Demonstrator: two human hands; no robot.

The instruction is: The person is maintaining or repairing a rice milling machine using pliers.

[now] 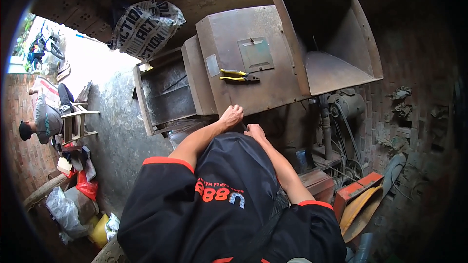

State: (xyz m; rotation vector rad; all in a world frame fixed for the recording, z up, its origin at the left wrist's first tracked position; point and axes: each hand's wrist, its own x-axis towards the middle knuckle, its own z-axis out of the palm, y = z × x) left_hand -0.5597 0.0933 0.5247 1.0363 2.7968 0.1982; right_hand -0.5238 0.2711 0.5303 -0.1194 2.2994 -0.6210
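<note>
My left hand (231,116) is closed in a pinch at the lower edge of a brown sheet-metal machine cover (263,90). Just right of it and a little nearer to me, my right hand (254,131) is also closed, fingers pressed together. A thin dark piece seems to show between the two hands, too small to name. On the cover above them lie pliers (239,76) with yellow-and-black handles, jaws pointing right. Beyond the pliers, a small square plate (256,54) is set into the cover.
A large open metal hopper (336,70) rises at the right, an open metal trough (168,97) at the left. Below the hopper is a motor (346,103) with a belt. A printed sack (144,29) stands behind. Far left, a person (48,117) sits near a wooden chair (74,122).
</note>
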